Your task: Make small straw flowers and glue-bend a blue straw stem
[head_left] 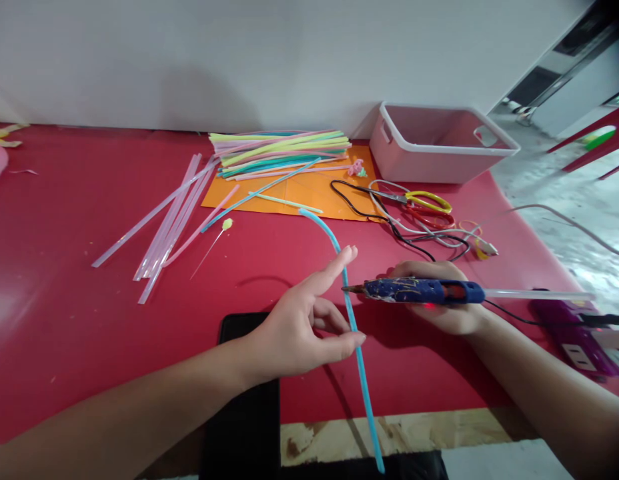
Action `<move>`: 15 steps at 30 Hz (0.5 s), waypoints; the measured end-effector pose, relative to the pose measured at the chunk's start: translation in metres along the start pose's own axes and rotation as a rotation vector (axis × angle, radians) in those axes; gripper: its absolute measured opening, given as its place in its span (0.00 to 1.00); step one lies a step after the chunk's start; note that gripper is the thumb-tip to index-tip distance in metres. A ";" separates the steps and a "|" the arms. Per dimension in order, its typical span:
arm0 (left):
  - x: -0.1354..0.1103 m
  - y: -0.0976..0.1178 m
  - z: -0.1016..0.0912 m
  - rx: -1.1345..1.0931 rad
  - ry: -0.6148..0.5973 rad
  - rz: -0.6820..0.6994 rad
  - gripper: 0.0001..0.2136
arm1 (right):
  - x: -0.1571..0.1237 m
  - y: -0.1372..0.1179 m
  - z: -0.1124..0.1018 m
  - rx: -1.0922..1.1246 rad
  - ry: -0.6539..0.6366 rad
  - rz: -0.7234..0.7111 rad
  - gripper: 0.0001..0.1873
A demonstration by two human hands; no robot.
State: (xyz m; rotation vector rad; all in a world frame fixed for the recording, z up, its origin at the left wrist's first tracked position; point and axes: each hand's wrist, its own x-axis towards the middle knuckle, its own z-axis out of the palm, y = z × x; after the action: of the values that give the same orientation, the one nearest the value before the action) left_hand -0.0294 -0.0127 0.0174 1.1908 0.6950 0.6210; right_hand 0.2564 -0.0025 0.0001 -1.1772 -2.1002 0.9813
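Observation:
My left hand (302,327) holds a long blue straw (362,373) between thumb and fingers, the index finger stretched up along it. The straw bends over at its top toward the orange sheet (309,193). My right hand (442,310) is wrapped round a blue glue gun (414,291), a clear glue stick (534,294) poking out of its back. The gun's nozzle touches the straw just right of my left fingers.
A heap of coloured straws (279,152) lies on the orange sheet, clear glue sticks (164,223) to its left. A white tub (439,143), yellow-handled scissors (414,199), cables and a purple power strip (584,337) are on the right. A black phone (244,400) lies under my left wrist.

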 end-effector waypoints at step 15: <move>0.001 0.003 -0.003 0.062 -0.071 -0.059 0.49 | 0.000 0.002 -0.001 -0.008 0.033 -0.013 0.14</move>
State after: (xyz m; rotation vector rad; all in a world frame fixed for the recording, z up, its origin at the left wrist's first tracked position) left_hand -0.0310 -0.0095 0.0193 1.2396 0.6910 0.5089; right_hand 0.2580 -0.0019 -0.0007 -1.1745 -2.0852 0.9418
